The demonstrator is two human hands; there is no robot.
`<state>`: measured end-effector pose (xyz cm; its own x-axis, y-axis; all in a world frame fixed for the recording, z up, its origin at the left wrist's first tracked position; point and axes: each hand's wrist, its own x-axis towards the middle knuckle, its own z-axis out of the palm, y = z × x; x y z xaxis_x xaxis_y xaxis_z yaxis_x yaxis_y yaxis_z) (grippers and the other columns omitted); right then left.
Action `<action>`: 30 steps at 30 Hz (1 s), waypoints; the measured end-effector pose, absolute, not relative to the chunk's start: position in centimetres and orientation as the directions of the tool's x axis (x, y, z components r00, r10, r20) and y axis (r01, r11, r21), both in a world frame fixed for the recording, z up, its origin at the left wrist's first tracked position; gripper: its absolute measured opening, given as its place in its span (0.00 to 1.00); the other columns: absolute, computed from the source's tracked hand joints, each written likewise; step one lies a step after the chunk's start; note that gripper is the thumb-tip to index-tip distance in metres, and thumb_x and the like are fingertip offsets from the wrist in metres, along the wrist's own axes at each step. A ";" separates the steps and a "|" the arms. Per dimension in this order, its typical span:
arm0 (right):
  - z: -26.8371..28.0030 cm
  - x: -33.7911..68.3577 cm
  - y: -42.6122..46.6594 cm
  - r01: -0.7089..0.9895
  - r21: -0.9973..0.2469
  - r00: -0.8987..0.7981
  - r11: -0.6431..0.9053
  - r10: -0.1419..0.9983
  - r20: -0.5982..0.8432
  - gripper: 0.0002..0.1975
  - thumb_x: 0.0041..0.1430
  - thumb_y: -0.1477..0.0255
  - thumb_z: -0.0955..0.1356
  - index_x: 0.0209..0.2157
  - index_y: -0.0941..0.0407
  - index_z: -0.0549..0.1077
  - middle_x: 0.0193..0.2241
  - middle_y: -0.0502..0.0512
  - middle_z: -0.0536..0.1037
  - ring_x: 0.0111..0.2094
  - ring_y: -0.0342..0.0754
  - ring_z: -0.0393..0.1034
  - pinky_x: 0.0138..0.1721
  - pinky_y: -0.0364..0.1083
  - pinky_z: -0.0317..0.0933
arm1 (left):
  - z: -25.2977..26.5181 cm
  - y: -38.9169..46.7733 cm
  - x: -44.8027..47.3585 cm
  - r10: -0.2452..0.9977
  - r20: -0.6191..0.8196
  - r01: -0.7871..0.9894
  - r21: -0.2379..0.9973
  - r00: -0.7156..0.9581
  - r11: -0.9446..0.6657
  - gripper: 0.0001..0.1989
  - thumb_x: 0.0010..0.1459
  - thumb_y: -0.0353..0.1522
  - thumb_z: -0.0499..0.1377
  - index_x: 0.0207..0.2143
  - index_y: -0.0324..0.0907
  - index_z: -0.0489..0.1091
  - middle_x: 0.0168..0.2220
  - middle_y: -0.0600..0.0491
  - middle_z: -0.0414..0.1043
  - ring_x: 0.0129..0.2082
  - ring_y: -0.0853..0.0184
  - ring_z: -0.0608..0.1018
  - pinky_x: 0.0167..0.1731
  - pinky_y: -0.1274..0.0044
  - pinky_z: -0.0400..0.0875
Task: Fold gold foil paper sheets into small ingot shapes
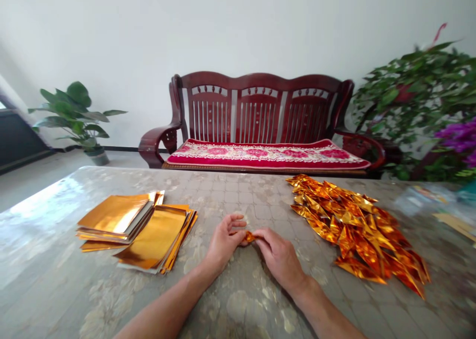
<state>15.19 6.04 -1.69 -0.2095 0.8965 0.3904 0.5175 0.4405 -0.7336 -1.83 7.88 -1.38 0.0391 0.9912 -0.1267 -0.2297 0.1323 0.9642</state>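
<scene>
Near the middle of the table, a small folded piece of gold foil paper [247, 238] sits between my two hands. My left hand [226, 240] pinches its left end with thumb and finger, the other fingers raised. At its right end, my right hand [277, 254] grips it with thumb and forefinger, the remaining fingers curled under. Flat gold foil sheets [158, 235] lie in stacks to the left of my left hand. To the right of my right hand spreads a heap of folded gold foil pieces [357, 225] with pointed ends.
A patterned table [238, 304] spans the foreground. Behind it stands a dark red wooden bench [260, 113] with a red floral cushion [260, 153]. Clear plastic bags [424, 200] lie at the table's right. Potted plants [76, 113] flank the bench on both sides.
</scene>
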 end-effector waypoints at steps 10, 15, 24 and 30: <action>-2.1 16.2 6.6 0.495 -0.799 -0.069 0.342 0.932 0.357 0.06 0.58 0.69 0.68 0.34 0.48 0.79 0.32 0.49 0.82 0.34 0.50 0.76 0.40 0.46 0.67 | 0.0 7.9 -6.4 0.960 0.088 0.140 0.982 0.264 -0.128 0.18 0.64 0.40 0.53 0.52 0.46 0.73 0.45 0.49 0.76 0.42 0.64 0.76 0.40 0.76 0.71; -2.4 16.2 6.9 0.449 -0.853 -0.013 0.266 0.956 0.292 0.07 0.55 0.68 0.68 0.32 0.50 0.79 0.29 0.49 0.82 0.31 0.49 0.75 0.38 0.45 0.67 | -1.0 8.1 -6.9 0.932 0.122 0.156 0.971 0.340 -0.184 0.17 0.56 0.30 0.56 0.47 0.44 0.76 0.33 0.53 0.76 0.34 0.67 0.75 0.37 0.78 0.69; -2.2 16.4 6.7 0.418 -0.852 -0.086 0.316 0.947 0.309 0.06 0.54 0.69 0.69 0.31 0.50 0.80 0.29 0.48 0.82 0.32 0.49 0.76 0.39 0.46 0.67 | -1.6 8.6 -6.5 0.913 0.276 0.297 0.883 0.300 -0.365 0.12 0.53 0.27 0.59 0.39 0.45 0.79 0.31 0.54 0.75 0.32 0.66 0.75 0.35 0.78 0.69; -2.3 16.4 6.8 0.381 -0.880 -0.082 0.283 0.959 0.273 0.06 0.53 0.68 0.69 0.30 0.50 0.79 0.28 0.48 0.82 0.32 0.49 0.75 0.38 0.45 0.67 | -0.8 8.6 -6.9 0.830 0.357 0.256 0.833 0.430 -0.491 0.15 0.55 0.27 0.57 0.41 0.48 0.80 0.39 0.50 0.77 0.41 0.63 0.76 0.44 0.74 0.70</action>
<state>16.37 6.82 -2.30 -0.0823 0.9585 0.2729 0.3808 0.2833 -0.8802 -6.91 8.64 -0.84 0.4297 0.8296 0.3566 0.2563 -0.4907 0.8328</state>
